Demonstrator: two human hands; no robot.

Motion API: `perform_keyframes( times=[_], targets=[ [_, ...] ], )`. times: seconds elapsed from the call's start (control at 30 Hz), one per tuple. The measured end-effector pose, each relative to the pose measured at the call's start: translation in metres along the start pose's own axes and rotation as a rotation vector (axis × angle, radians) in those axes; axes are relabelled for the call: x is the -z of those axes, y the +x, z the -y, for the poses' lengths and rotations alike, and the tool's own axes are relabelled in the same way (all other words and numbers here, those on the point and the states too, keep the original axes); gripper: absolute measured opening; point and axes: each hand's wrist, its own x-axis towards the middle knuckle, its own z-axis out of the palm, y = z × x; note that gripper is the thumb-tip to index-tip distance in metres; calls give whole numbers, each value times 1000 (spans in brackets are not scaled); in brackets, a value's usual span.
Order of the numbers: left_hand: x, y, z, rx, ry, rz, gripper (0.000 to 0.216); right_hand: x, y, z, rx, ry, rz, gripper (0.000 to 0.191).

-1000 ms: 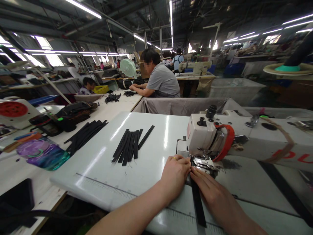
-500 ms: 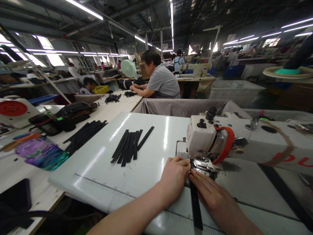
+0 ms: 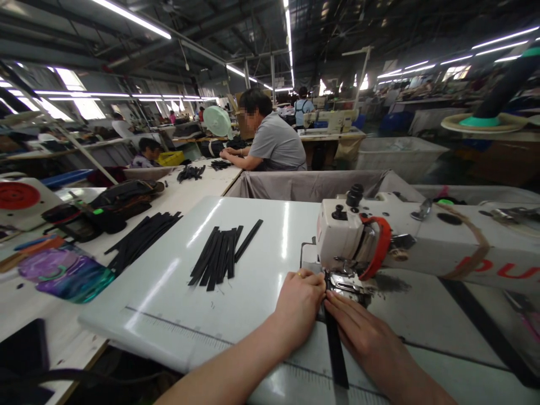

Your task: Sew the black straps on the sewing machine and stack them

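Observation:
A black strap [image 3: 335,351] lies on the white machine table [image 3: 236,281] and runs up to the presser foot [image 3: 346,283] of a white sewing machine [image 3: 405,239]. My left hand [image 3: 299,304] rests curled on the table against the strap's left edge, a ring on one finger. My right hand [image 3: 363,332] lies with its fingers flat and together along the strap's right edge, fingertips near the foot. Both hands press the strap between them.
A pile of black strips [image 3: 221,253] lies on the table's left middle, a second pile [image 3: 141,239] further left beside black bags [image 3: 113,205] and a purple-teal pouch [image 3: 63,273]. A grey cloth bin [image 3: 312,183] stands behind. A person in a grey shirt [image 3: 274,143] works at the bench beyond.
The strap has moved a little toward the presser foot, with both hands following it. My view has shifted slightly.

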Motion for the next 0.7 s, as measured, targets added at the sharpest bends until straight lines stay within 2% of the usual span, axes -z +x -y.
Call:
perform_keyframes(
  times=[0.13,0.47,0.7],
  targets=[
    [3,1,-1,2,7,29,16,1,1,1,-6,-10,9,37],
    [-3,-5,-5,22,7,-19,21,5,3,2,-33,-4,10,41],
    [-5,6,-3,60,25,-40,21,2,10,-2,-94,4,22,38]
  ],
)
